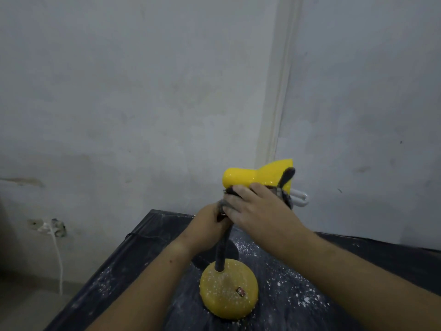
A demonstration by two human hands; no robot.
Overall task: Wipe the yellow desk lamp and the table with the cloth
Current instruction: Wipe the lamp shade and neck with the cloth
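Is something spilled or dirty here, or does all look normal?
Yes. White powder is scattered over the dark table and speckles the lamp base. The lamp head, where the right hand holds the cloth, looks clean.

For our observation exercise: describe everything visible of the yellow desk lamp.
The yellow desk lamp looks glossy. Its shade points sideways, a white bulb poking out at the right. A dark bendy neck rises from a round base speckled white, standing on the dark table. The left hand grips the neck; the right hand holds a grey cloth against the shade.
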